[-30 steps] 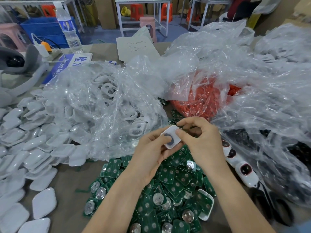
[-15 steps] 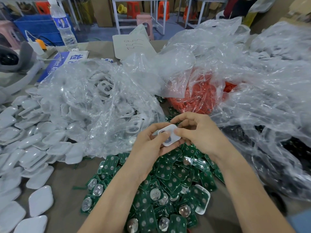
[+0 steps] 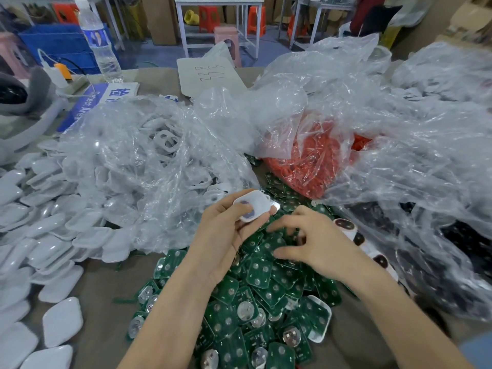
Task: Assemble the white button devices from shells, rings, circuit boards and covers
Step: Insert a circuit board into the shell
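Grips shell (image 3: 252, 206) in left hand (image 3: 229, 231), open face up to take a board; spreads right hand (image 3: 315, 245), loose and empty, over boards (image 3: 262, 274), likely choosing one.

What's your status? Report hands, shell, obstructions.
Left hand gripping white shell. Right hand down on green circuit boards, fingers bent, grip unclear. Nothing between hand and boards; plastic bags crowd the far side.

We hold one white shell (image 3: 253, 206) tilted in our left hand (image 3: 226, 230), a greyish round spot on its face, above the heap of green circuit boards (image 3: 266, 283). White covers (image 3: 40, 235) lie piled far left, and orange-red rings (image 3: 306, 166) sit bagged behind.
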`<state>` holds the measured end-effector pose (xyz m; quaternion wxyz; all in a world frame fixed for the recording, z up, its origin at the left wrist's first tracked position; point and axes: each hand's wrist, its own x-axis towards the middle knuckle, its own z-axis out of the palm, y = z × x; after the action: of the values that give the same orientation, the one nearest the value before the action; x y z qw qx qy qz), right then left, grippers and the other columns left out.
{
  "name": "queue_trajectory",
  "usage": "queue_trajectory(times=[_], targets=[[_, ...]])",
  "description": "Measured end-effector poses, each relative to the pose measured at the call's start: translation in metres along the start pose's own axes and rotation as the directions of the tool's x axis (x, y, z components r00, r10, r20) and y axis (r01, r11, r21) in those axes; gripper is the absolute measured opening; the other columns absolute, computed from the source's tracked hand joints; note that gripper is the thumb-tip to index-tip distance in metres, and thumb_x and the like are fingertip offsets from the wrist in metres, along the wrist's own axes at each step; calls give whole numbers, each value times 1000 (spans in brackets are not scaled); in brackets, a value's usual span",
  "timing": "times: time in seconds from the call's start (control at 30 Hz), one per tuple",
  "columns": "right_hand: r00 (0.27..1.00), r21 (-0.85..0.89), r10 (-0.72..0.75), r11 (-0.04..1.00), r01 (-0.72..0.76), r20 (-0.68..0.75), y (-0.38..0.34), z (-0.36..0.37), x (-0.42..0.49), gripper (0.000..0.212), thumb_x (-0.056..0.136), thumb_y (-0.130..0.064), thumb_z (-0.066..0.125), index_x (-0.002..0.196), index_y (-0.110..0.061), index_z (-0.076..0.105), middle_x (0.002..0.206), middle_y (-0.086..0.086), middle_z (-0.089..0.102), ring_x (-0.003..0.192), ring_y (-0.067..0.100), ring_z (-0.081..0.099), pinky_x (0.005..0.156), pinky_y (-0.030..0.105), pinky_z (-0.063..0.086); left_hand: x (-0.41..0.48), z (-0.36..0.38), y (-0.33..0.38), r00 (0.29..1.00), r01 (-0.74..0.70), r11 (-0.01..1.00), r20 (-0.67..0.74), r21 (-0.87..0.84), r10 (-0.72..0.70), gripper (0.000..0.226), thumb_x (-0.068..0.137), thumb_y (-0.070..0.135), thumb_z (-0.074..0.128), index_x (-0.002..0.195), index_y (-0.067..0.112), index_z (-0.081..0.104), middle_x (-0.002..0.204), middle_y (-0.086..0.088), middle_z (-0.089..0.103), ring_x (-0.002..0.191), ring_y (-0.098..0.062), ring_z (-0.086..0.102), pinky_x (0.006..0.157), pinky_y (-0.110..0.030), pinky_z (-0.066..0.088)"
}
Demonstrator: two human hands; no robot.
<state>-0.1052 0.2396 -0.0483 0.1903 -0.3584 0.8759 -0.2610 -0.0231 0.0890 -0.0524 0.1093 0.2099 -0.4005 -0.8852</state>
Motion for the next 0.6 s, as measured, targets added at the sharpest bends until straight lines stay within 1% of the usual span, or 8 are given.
queue_trajectory(times=[0.1, 0.17, 0.23, 0.3, 0.37, 0.4, 0.53, 0.6], targets=[[999, 44, -24, 999, 25, -22, 3, 2, -2, 24, 75, -32, 80, 80, -44, 60, 102, -9, 44, 77, 6, 47, 64, 15, 33, 0, 0, 1, 1000, 12, 1000, -5, -8, -12, 30, 90, -15, 44, 100, -3, 70, 109, -21, 71, 97, -39, 70, 75, -30, 61], [998, 111, 12, 994, -6, -57, 9, -4, -5, 17, 77, -29, 78, 77, -39, 64, 107, -17, 48, 81, 5, 54, 68, 13, 38, -1, 1, 2, 1000, 26, 1000, -4, -1, -26, 33, 89, -16, 42, 104, -5, 69, 110, -22, 70, 97, -40, 70, 74, -30, 61], [989, 252, 77, 967, -43, -127, 14, -14, -7, 13, 79, -23, 76, 79, -33, 68, 105, -21, 58, 75, 1, 63, 68, 13, 45, -1, 1, 3, 999, 35, 999, 4, -7, -35, 35, 88, -17, 40, 105, -7, 69, 111, -24, 69, 98, -41, 69, 73, -30, 61], [962, 480, 158, 877, -34, -221, 16, -24, -8, 13, 81, -10, 73, 82, -22, 69, 90, -8, 72, 64, 8, 69, 63, 20, 54, -2, 1, 3, 999, 38, 999, 12, -19, -38, 36, 89, -16, 38, 106, -9, 68, 111, -25, 69, 97, -42, 69, 72, -31, 62], [935, 684, 209, 727, 48, -288, 16, -32, -8, 14, 82, 1, 70, 84, -12, 68, 72, 2, 71, 59, 19, 70, 58, 21, 56, -2, 0, 4, 999, 48, 999, 13, -26, -48, 37, 89, -16, 36, 107, -9, 68, 113, -25, 67, 96, -42, 70, 71, -31, 62], [929, 725, 208, 684, 86, -306, 14, -34, -7, 15, 81, 3, 70, 84, -12, 68, 68, 4, 70, 57, 19, 69, 55, 20, 55, -2, 0, 3, 998, 54, 998, 15, -25, -54, 37, 89, -16, 36, 108, -9, 67, 114, -26, 66, 96, -42, 70, 72, -31, 62], [953, 697, 108, 706, 127, -284, 4, -34, 2, 29, 79, 5, 71, 72, -23, 74, 68, 3, 72, 57, 12, 66, 57, 17, 53, -1, 0, 2, 997, 67, 998, 44, -9, -67, 38, 88, -15, 34, 109, -9, 65, 103, -24, 72, 95, -42, 70, 70, -30, 61], [965, 652, 56, 747, 129, -255, -3, -33, 7, 28, 80, 3, 70, 75, -23, 76, 70, 2, 73, 58, 12, 65, 58, 17, 52, -1, 0, 1, 996, 62, 998, 62, 29, -64, 38, 87, -14, 35, 107, -7, 66, 99, -23, 73, 92, -37, 72, 68, -28, 61]])
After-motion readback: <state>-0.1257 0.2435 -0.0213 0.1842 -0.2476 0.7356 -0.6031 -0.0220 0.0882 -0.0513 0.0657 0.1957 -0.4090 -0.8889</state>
